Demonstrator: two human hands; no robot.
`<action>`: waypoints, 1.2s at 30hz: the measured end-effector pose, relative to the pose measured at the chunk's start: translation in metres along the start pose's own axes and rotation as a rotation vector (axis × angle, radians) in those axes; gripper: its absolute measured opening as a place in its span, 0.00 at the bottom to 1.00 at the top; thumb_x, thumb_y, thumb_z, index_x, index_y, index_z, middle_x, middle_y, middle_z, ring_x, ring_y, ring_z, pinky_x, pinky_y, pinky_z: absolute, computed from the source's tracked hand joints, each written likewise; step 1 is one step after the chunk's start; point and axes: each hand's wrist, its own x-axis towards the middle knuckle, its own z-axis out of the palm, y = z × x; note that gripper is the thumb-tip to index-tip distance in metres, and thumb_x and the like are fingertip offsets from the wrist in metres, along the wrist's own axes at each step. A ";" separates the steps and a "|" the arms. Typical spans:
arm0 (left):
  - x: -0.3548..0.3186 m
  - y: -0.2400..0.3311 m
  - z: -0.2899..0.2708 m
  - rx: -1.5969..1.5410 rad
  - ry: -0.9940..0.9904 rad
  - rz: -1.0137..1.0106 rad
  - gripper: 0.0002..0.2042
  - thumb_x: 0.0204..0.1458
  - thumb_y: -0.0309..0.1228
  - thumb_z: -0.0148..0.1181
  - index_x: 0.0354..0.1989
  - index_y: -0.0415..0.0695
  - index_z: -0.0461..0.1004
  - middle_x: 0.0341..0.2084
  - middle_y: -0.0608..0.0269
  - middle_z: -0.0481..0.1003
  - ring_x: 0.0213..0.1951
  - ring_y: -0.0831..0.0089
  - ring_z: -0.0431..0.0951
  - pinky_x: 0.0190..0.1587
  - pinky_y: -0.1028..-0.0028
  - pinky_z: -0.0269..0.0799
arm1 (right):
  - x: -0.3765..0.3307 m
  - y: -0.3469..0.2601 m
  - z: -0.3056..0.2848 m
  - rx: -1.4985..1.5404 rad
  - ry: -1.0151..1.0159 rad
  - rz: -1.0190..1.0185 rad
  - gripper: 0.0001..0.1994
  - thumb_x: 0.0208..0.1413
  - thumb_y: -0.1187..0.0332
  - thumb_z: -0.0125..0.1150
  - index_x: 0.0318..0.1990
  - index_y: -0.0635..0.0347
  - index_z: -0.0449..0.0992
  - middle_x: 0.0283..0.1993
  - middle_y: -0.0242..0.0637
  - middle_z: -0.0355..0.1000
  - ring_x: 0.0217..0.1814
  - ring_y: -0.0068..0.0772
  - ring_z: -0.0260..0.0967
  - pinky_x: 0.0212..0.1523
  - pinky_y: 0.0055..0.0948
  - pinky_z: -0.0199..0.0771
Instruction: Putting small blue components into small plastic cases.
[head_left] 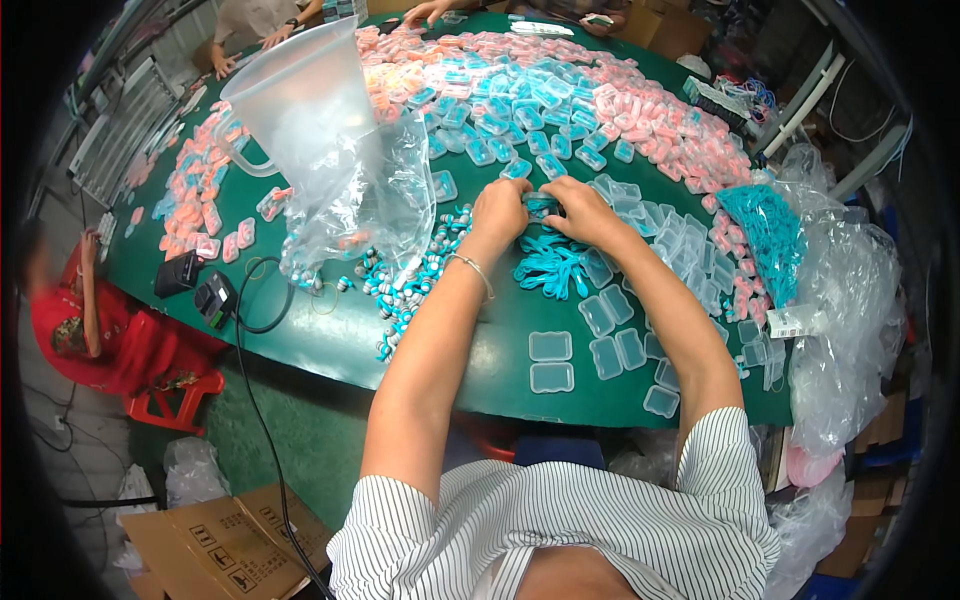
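We find the left hand (497, 212) and the right hand (578, 210) brought together over the middle of the round green-topped table (330, 345), fingers of both closed around one small clear plastic case with teal contents (541, 205), held just above the table surface; how tightly each finger bears on it we cannot tell, since the knuckles hide the contact. Just near of the hands lies a loose heap of teal cords (550, 265), and to the left of it a scatter of small teal and white earplug-like pieces (410, 285). To the right and nearer the table edge lie empty clear plastic cases (551, 360), apart from one another. On the far side we note a broad spread of filled pink and blue cases (560, 95). A large translucent plastic funnel-shaped jug (300, 100) stands to the left over a crumpled clear plastic bag (370, 215). A second pile of teal cords (765, 225) lies at the right. We judge the step in hand to be the filling or closing of the held case. In our judgement the next move calls for the lid to seat squarely with the cord tucked fully inside, then a free hand to reach an empty case.
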 end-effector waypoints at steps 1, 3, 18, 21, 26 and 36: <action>0.001 -0.003 0.001 -0.023 -0.006 0.012 0.15 0.42 0.20 0.61 0.41 0.46 0.80 0.38 0.47 0.79 0.42 0.49 0.79 0.46 0.55 0.74 | 0.001 0.000 0.000 0.000 0.000 -0.001 0.25 0.41 0.69 0.72 0.50 0.60 0.74 0.45 0.44 0.71 0.46 0.50 0.72 0.45 0.43 0.74; 0.003 -0.006 0.002 -0.045 -0.011 0.024 0.15 0.42 0.20 0.61 0.41 0.46 0.81 0.38 0.46 0.79 0.42 0.48 0.79 0.47 0.55 0.74 | 0.002 -0.001 -0.002 -0.015 -0.027 0.023 0.25 0.41 0.69 0.72 0.50 0.60 0.74 0.46 0.44 0.71 0.47 0.50 0.72 0.45 0.43 0.74; 0.013 -0.022 -0.003 -0.072 -0.074 0.021 0.16 0.44 0.21 0.61 0.43 0.43 0.81 0.37 0.45 0.79 0.41 0.50 0.80 0.47 0.58 0.75 | 0.015 0.009 0.005 -0.058 -0.009 -0.095 0.21 0.49 0.67 0.66 0.52 0.59 0.73 0.49 0.43 0.70 0.49 0.49 0.72 0.48 0.42 0.73; 0.014 -0.029 0.000 -0.055 -0.044 0.059 0.18 0.41 0.22 0.66 0.45 0.39 0.80 0.33 0.49 0.81 0.36 0.57 0.83 0.43 0.66 0.77 | 0.012 0.006 0.006 -0.028 0.010 -0.118 0.22 0.48 0.68 0.67 0.52 0.59 0.72 0.49 0.43 0.70 0.48 0.49 0.72 0.47 0.42 0.74; 0.011 -0.018 0.006 0.003 0.096 0.003 0.15 0.39 0.24 0.69 0.40 0.41 0.81 0.29 0.50 0.80 0.34 0.55 0.82 0.40 0.63 0.76 | 0.010 0.008 0.007 0.006 0.066 -0.167 0.23 0.45 0.71 0.69 0.51 0.60 0.72 0.47 0.42 0.69 0.46 0.49 0.72 0.45 0.41 0.75; 0.010 -0.009 0.005 0.093 0.146 -0.092 0.12 0.41 0.22 0.65 0.37 0.41 0.81 0.27 0.48 0.80 0.34 0.53 0.82 0.40 0.62 0.76 | 0.009 0.006 0.015 -0.093 0.093 -0.225 0.20 0.47 0.71 0.67 0.49 0.60 0.72 0.44 0.41 0.69 0.42 0.49 0.73 0.42 0.42 0.75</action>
